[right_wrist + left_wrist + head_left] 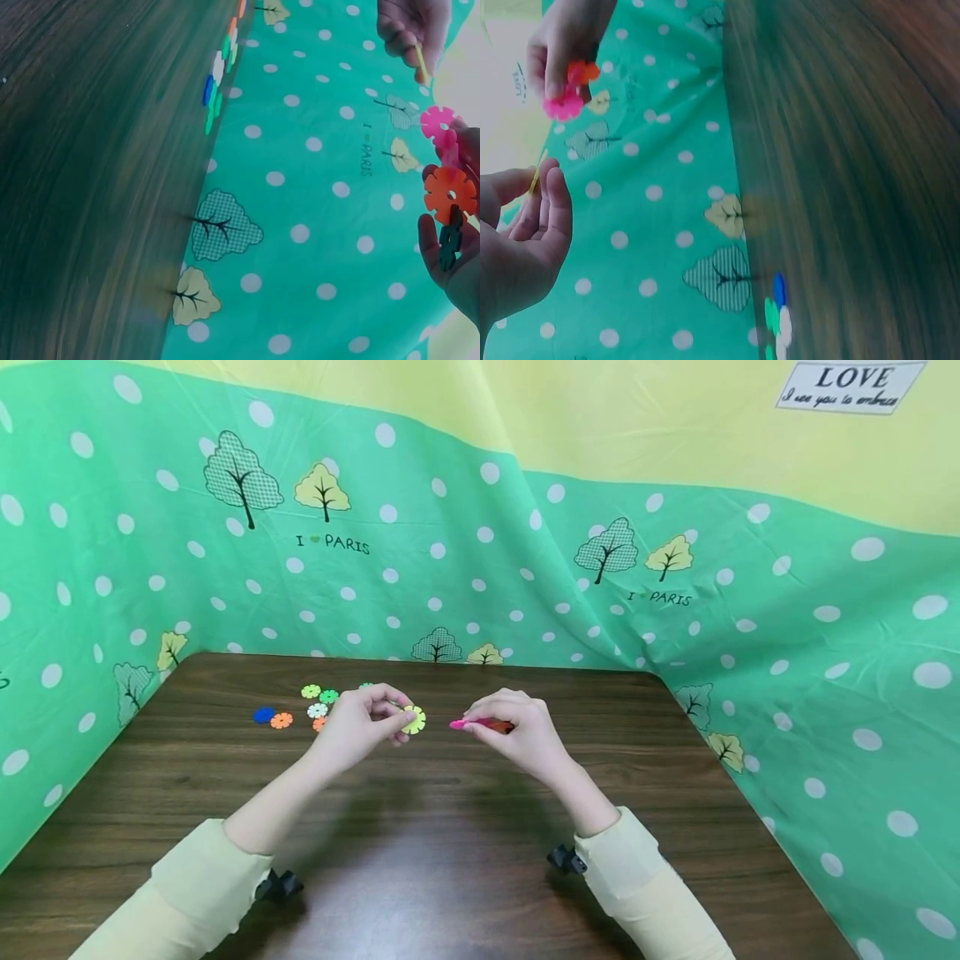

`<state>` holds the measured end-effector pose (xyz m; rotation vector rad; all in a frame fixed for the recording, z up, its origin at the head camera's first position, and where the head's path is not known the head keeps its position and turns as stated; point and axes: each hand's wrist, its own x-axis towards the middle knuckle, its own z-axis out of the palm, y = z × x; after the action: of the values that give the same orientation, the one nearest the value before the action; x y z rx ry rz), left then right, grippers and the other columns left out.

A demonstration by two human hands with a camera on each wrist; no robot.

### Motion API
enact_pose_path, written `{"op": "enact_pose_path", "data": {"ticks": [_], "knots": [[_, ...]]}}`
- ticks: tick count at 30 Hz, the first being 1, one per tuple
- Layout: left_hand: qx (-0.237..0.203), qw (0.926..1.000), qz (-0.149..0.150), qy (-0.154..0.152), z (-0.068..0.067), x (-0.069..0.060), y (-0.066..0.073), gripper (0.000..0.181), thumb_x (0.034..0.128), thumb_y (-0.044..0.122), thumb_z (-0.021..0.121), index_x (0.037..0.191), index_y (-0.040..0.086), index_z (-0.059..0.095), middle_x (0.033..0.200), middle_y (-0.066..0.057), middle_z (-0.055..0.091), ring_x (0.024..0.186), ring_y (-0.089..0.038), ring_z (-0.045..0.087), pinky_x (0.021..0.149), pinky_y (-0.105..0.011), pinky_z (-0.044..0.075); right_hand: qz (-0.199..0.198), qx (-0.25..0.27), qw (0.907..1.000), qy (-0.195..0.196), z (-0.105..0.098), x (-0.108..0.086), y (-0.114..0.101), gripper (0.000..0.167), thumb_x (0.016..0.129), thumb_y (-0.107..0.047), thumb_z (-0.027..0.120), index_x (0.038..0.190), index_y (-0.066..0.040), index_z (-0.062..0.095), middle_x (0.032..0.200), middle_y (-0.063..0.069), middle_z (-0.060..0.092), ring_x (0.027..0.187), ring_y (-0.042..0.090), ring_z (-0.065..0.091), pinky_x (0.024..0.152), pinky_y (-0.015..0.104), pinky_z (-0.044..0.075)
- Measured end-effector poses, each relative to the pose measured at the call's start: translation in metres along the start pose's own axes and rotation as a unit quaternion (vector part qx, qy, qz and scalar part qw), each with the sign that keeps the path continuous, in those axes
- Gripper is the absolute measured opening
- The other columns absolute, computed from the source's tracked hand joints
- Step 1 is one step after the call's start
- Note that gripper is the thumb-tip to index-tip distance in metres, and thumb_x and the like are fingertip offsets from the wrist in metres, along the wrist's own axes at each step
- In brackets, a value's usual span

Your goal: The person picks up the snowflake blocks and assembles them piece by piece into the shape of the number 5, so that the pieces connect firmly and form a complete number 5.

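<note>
Between its thumb and fingers, my left hand pinches a yellow notched snowflake disc, seen edge-on in the left wrist view. My right hand, a short way to the right, grips a chain of joined snowflake discs. In the right wrist view that chain runs from a pink disc through another pink piece to an orange disc and a dark green disc seen edge-on. The yellow disc and the pink end face each other across a gap. Both hands are held above the table.
Loose snowflake discs lie on the brown wooden table left of and behind my left hand: blue, orange, yellow-green, green and white. My left hand covers part of the group. A green dotted curtain surrounds the table's back and sides.
</note>
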<state>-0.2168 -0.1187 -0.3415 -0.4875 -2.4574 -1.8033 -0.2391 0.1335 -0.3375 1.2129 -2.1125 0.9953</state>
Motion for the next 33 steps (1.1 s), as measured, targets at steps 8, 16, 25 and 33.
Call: {"op": "enact_pose_path", "data": {"ticks": [8,16,25,33], "knots": [[-0.039,0.9989,-0.021,0.012,0.018,-0.001,0.003,0.018,0.0849,0.017,0.071,0.095,0.004,0.063,0.078,-0.019,0.07,0.063,-0.03,0.066,0.062,-0.034,0.056,-0.023,-0.006,0.9997,0.007,0.004,0.003,-0.002,0.017,0.07,-0.006,0.082,0.084,-0.013,0.075,0.084,-0.002,0.072,0.079,0.009,0.064,0.069,0.027,0.046],[-0.069,0.9972,-0.027,0.009,0.029,0.0,0.005,0.024,0.0843,0.017,0.072,0.098,-0.001,0.063,0.08,-0.021,0.069,0.062,-0.026,0.065,0.062,-0.031,0.057,-0.036,-0.002,0.9993,0.013,0.006,0.004,-0.006,0.016,0.071,-0.007,0.082,0.085,-0.012,0.075,0.084,-0.001,0.072,0.079,0.009,0.064,0.068,0.025,0.045],[-0.102,0.9939,-0.027,0.032,0.034,-0.001,0.012,0.021,0.0845,0.013,0.071,0.096,-0.003,0.065,0.074,-0.013,0.07,0.057,-0.017,0.064,0.059,-0.03,0.057,-0.05,-0.008,0.9967,0.063,0.011,0.003,-0.008,0.012,0.074,-0.015,0.081,0.082,-0.009,0.077,0.081,0.001,0.073,0.078,0.014,0.066,0.068,0.026,0.048],[-0.096,0.9939,0.001,0.055,0.039,0.003,0.008,0.019,0.085,0.012,0.071,0.096,-0.003,0.065,0.076,-0.015,0.07,0.056,-0.015,0.064,0.057,-0.029,0.057,-0.039,-0.006,0.996,0.08,0.014,0.004,-0.008,0.011,0.072,-0.012,0.082,0.082,-0.01,0.077,0.079,0.001,0.073,0.076,0.013,0.066,0.066,0.026,0.046]]}}
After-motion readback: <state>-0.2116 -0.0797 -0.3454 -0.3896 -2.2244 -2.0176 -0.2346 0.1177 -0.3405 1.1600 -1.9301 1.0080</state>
